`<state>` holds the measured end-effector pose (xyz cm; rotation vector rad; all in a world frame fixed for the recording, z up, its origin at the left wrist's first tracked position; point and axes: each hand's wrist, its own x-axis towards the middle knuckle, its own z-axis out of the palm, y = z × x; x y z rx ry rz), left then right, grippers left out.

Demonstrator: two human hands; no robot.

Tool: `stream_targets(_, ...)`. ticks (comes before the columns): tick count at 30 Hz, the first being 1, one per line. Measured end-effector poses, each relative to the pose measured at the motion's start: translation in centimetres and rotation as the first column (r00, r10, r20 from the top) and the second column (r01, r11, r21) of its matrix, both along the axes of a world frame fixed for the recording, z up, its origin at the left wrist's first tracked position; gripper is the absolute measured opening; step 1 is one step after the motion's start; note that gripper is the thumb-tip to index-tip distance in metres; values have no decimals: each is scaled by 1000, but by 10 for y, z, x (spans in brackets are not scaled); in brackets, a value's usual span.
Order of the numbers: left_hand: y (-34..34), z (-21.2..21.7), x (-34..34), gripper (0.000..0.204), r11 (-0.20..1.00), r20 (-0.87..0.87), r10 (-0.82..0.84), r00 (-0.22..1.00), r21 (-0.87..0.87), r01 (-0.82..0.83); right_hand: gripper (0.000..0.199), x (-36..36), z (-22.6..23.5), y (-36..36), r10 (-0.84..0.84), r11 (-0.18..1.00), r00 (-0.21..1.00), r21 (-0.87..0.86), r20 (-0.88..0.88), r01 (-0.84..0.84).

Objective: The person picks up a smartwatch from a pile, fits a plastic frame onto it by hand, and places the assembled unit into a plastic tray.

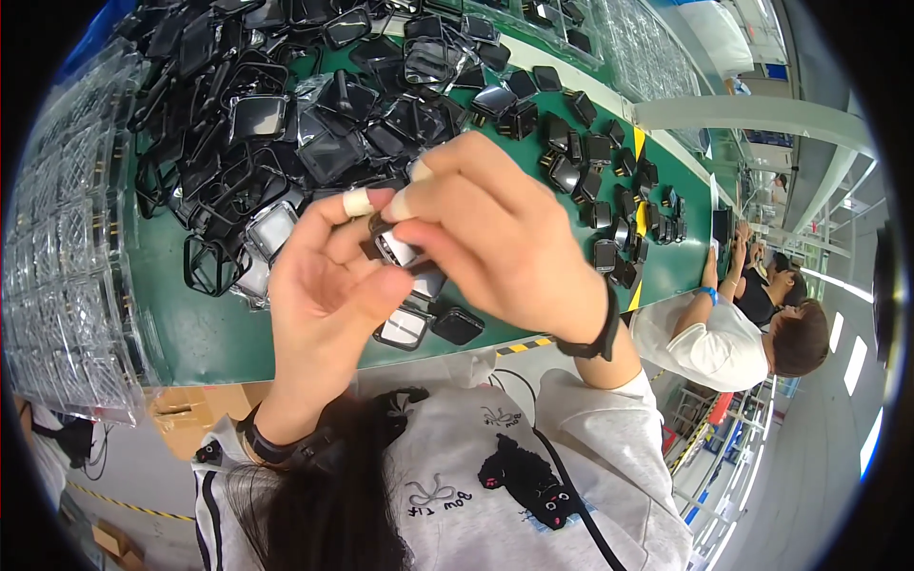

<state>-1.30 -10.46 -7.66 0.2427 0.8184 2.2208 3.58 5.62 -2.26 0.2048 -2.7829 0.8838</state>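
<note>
Close to my body, above the green table (pixel 209 333), my two hands meet around one small black square-cornered piece (pixel 394 249) with a white face. My left hand (pixel 319 290) is closed on its left side, thumb below and tape on a fingertip. From above and the right, my right hand (pixel 509 238) pinches the same piece between thumb and fingers, which hide much of it. Just below lie a white-faced square piece (pixel 403 328) and a glossy black square piece (pixel 458 325). Beyond my left hand, a black frame (pixel 209 265) lies at the pile's edge.
A heap of black frames and glossy square pieces (pixel 328 152) covers the far left. Clear plastic trays (pixel 71 247) are stacked along the left edge. Separate black pieces (pixel 595 152) lie at the right near yellow tape. A person in white (pixel 714 338) sits farther right.
</note>
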Motion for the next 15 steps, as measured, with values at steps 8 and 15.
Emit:
stream_targets(8,-7,-6,-3,34,962,-31,-93,995,-261,82,21,6,-15,1,-117,911,981,-378,152,167)
stream_targets(15,-7,0,-8,37,965,24,117,993,-238,-108,33,-6,-21,25,-128,948,968,-261,218,184)
